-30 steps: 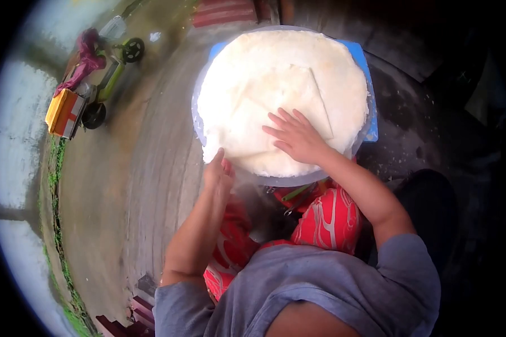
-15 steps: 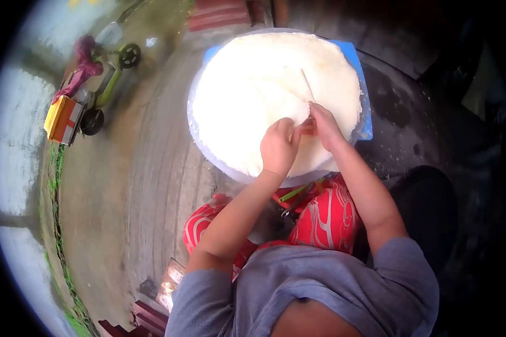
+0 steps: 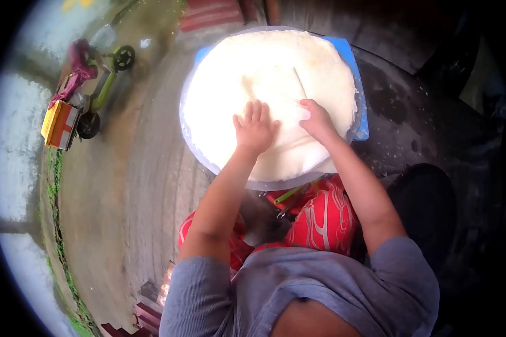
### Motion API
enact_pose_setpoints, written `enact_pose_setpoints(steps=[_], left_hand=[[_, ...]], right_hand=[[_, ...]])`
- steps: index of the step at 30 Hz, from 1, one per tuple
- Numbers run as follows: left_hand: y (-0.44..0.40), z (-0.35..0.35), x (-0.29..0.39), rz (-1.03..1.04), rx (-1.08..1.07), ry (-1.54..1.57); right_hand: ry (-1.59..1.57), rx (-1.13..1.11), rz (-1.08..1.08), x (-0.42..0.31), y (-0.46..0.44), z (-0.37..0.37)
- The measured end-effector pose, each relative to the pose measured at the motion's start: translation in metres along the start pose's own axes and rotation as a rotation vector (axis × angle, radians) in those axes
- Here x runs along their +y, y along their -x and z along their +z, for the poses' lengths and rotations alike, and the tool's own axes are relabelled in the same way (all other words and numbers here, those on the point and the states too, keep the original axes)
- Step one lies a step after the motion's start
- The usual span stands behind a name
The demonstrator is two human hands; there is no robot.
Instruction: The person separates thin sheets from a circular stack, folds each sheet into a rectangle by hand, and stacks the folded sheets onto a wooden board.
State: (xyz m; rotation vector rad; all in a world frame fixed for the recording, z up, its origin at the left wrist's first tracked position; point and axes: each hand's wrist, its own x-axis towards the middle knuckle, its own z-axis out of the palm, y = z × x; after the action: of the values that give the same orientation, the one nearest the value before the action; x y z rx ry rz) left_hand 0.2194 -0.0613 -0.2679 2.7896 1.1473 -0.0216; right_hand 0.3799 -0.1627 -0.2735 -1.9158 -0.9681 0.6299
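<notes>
A wide, round white layer, with a ragged rim like a stack of thin sheets, lies on a clear round plastic-looking base in front of me. Its middle is overexposed, so I cannot tell the material. My left hand rests palm down on it, fingers spread. To the right, my right hand is closed around the near end of a thin stick that points away from me across the white surface. A small whitish piece shows by the right fingers.
Under the base, a blue board sticks out at the back and right. A green-handled tool lies below the near rim by my red trousers. Off to the left stands a green scooter near a yellow-orange box.
My left hand has moved left, away from the right hand, and flattened on the white surface. The white flap both hands were at now lies lower. The right hand still has the stick.
</notes>
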Motion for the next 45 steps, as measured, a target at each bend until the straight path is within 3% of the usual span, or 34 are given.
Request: enact_pose_setpoints(steps=[4,7,9,12,16,19,23,25,26,28,30,33,34,36,38,40,43,45], left_hand=[[0.004,0.011,-0.004,0.032,0.061,-0.024],[0.006,0.016,-0.007,0.031,0.075,-0.009],[0.008,0.017,-0.008,0.032,0.157,-0.067],[0.001,0.017,-0.017,0.056,0.269,-0.068],[-0.023,0.016,-0.037,0.095,0.299,-0.078],[-0.037,-0.001,-0.042,-0.049,-0.007,0.001],[-0.049,-0.011,-0.052,-0.082,-0.048,0.107],[-0.053,-0.021,-0.069,-0.085,-0.055,0.664],[-0.05,-0.021,-0.071,-0.086,-0.053,0.664],[-0.028,-0.036,-0.07,-0.331,0.227,1.256],[0.0,-0.036,-0.069,-0.314,0.371,1.255],[0.071,-0.075,-0.037,-0.309,0.34,1.359],[0.095,-0.083,-0.029,-0.272,0.327,1.435],[0.141,-0.102,-0.017,-0.234,0.274,1.518],[0.18,-0.104,-0.025,-0.217,0.278,1.5],[0.212,-0.108,-0.035,-0.202,0.274,1.485],[0.256,-0.119,-0.053,-0.378,0.294,1.617],[0.282,-0.124,-0.066,-0.43,0.318,1.788]], right_hand=[[0.064,-0.07,0.072,-0.018,0.018,-0.006],[0.308,0.089,-0.11,-0.035,0.034,-0.005],[0.541,0.058,-0.716,-0.04,0.038,-0.006],[0.703,-0.109,-0.646,-0.01,0.045,0.012],[0.635,-0.09,-0.635,-0.002,0.046,0.014],[0.595,-0.124,-0.59,0.0,0.043,0.014],[0.57,-0.105,-0.59,0.0,0.039,0.01],[0.203,-0.267,-0.34,0.001,0.028,0.002],[-0.081,-0.111,-0.191,0.0,0.028,0.003],[0.314,0.269,-0.384,-0.01,0.028,-0.004],[0.386,0.34,-0.394,-0.011,0.022,0.0],[0.392,0.142,0.132,-0.027,0.014,-0.003],[0.394,0.134,0.116,-0.026,0.005,-0.008],[0.159,-0.229,0.235,-0.024,-0.014,-0.014],[0.296,-0.223,0.082,-0.048,-0.015,-0.01],[0.157,-0.126,-0.192,-0.079,-0.009,0.0],[-0.101,-0.215,-0.351,-0.145,0.005,0.015],[-0.252,-0.345,-0.326,-0.211,0.047,0.017]])
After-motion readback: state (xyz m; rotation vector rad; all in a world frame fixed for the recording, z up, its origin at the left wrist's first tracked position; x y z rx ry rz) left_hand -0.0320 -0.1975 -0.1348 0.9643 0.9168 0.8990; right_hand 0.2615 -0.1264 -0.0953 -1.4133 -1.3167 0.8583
